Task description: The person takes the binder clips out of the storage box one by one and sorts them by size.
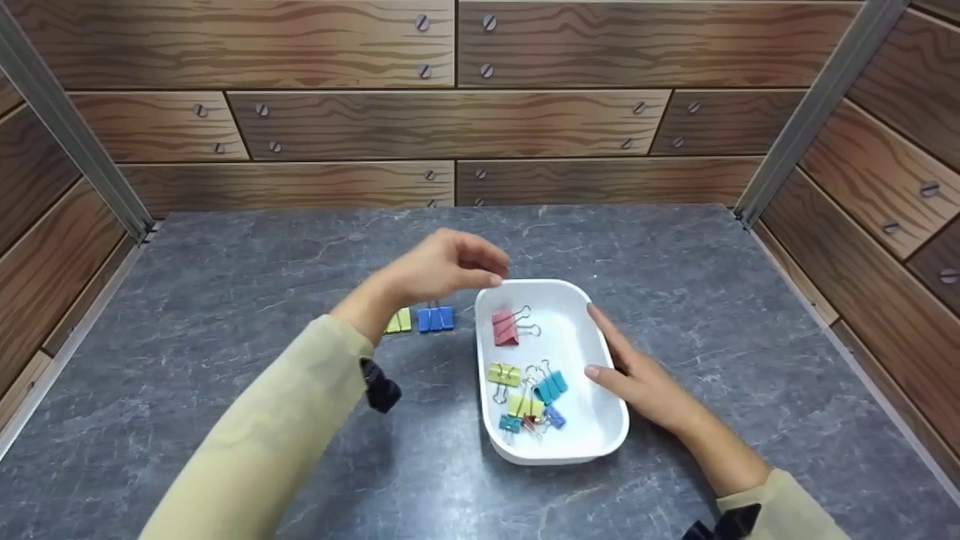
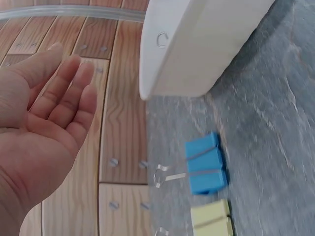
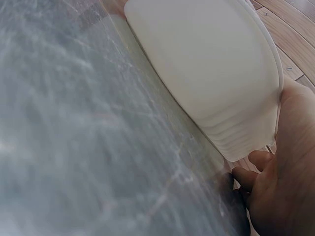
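Observation:
A white plastic tub (image 1: pixel 577 442) stands on the table with several binder clips in it. A large pink binder clip (image 1: pixel 505 328) lies near its far end; lime, teal, small blue and small red clips cluster toward the near end. My left hand (image 1: pixel 454 262) hovers by the tub's far left corner, holding nothing, its fingers (image 2: pixel 61 105) loosely bent. My right hand (image 1: pixel 645 382) holds the tub's right side, thumb over the rim and fingers along the outer wall. Left of the tub lie a blue binder clip (image 1: pixel 436 319) and a lime binder clip (image 2: pixel 212 219), partly hidden by my left wrist in the head view.
The dark grey marbled table (image 1: pixel 262 262) is bounded at the back and sides by wood-patterned panels (image 1: pixel 450 124). Metal posts (image 1: pixel 817 112) stand at the back corners. Black straps (image 1: pixel 380 386) are on both wrists.

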### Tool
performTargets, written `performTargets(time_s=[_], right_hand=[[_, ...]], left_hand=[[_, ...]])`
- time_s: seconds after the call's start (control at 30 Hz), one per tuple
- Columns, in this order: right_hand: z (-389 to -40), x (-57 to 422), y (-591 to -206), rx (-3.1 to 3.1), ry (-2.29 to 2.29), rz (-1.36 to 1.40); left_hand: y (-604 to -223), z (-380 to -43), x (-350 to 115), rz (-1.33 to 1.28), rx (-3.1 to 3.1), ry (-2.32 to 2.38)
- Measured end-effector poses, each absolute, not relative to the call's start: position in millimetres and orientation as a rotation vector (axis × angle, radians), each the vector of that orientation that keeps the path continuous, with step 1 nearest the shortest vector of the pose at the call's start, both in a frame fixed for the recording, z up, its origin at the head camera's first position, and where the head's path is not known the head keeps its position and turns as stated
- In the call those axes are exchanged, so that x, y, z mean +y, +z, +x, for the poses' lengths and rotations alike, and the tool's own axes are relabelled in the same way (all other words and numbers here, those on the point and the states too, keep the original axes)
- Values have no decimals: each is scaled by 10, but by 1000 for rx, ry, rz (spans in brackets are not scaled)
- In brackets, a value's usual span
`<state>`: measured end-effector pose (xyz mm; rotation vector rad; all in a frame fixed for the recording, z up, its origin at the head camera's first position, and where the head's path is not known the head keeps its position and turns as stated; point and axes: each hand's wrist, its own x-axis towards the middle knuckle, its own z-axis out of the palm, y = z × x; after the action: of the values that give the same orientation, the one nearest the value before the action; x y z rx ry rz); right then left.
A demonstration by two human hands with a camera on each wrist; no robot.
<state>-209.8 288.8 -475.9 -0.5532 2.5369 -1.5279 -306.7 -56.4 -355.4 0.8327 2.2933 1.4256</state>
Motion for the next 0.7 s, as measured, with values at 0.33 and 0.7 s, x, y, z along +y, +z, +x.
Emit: performTargets(time_s=[0.33,0.7], right_hand=[[-2105,2887,-4772,2515,-1540,-566],[-2110,2889,-4776,2519,-1540,-584]], left_hand=[[-3676,-3159,-204,904,2257,1206],[-3793,-3155,-30,926,2283,1073]])
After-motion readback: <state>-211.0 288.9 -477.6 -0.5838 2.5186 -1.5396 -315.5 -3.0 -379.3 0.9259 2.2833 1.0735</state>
